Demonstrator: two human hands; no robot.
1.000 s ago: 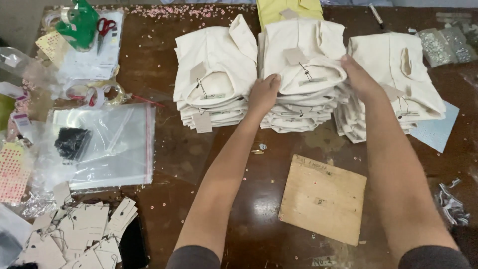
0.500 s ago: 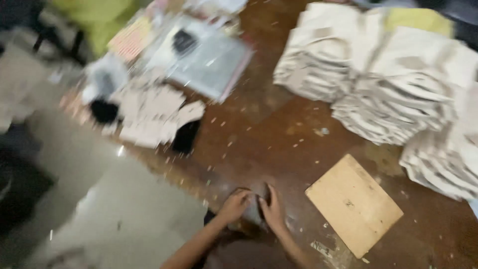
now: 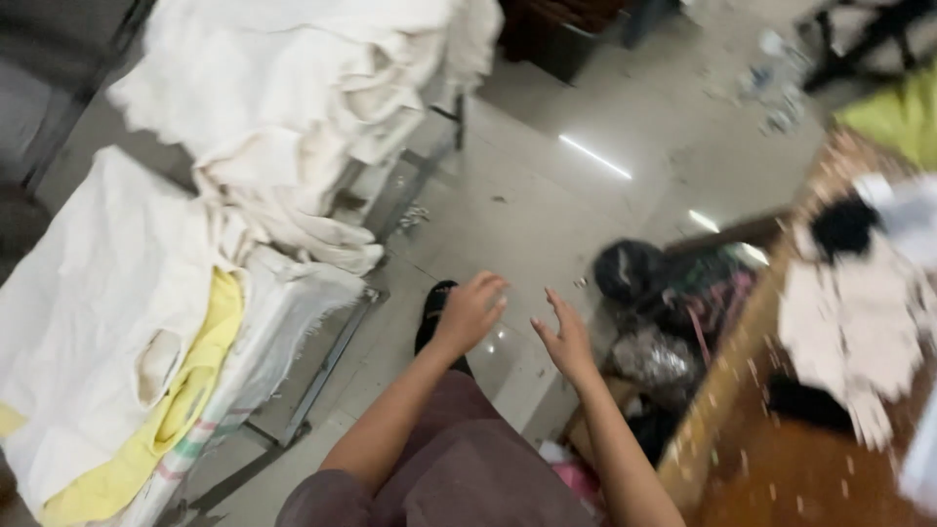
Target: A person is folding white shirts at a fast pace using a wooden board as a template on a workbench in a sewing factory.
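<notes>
My left hand (image 3: pixel 470 310) hangs in the air above the pale tiled floor (image 3: pixel 547 185), its fingers loosely curled and holding nothing. A short way to its right, my right hand (image 3: pixel 566 342) is spread open, also holding nothing. Both hands are out in front of my lap. On the left, a pile of cream cloth (image 3: pixel 283 107) lies over a metal rack (image 3: pixel 332 361), with a yellow cloth (image 3: pixel 195 390) tucked among white sheets lower down. The wooden table (image 3: pixel 781 468) is at the right edge, away from both hands.
Dark bags and clutter (image 3: pixel 664 303) sit on the floor beside the table. White paper pieces (image 3: pixel 859 322) and a black item (image 3: pixel 841 226) lie on the table. A black shoe (image 3: pixel 433 312) shows on the floor below my left hand.
The view has swung left from the table with stacked cream garments to the floor and cloth rack. My hands left the stacks and now hang free in front of me.
</notes>
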